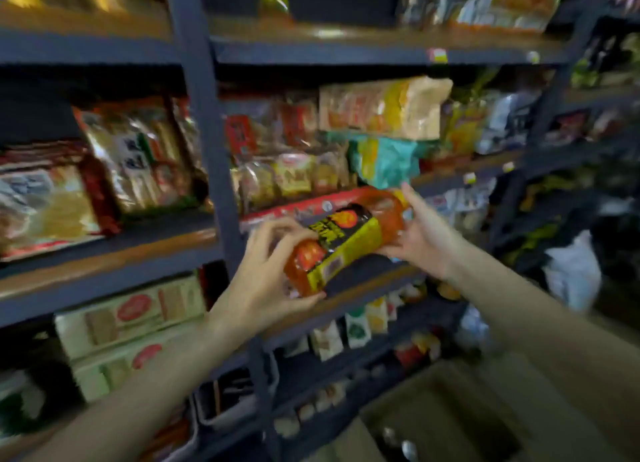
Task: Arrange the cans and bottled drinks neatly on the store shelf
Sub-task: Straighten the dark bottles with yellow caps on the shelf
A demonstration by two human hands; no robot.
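Orange liquid fills a clear plastic bottle with a yellow and black label (341,239), held tilted in the air in front of a dark metal store shelf with wooden boards (207,142). The left hand (266,278) curls its fingers around the bottle's lower end. The right hand (420,234) supports the upper end; its grip is blurred. Packaged snacks (381,108) crowd the shelves behind. An open cardboard box (450,409) sits below.

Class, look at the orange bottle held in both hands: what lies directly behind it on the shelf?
Behind the orange bottle runs a long red pack at the shelf edge, with snack bags stacked above it. The bottle and right hand cover the pack's right end.
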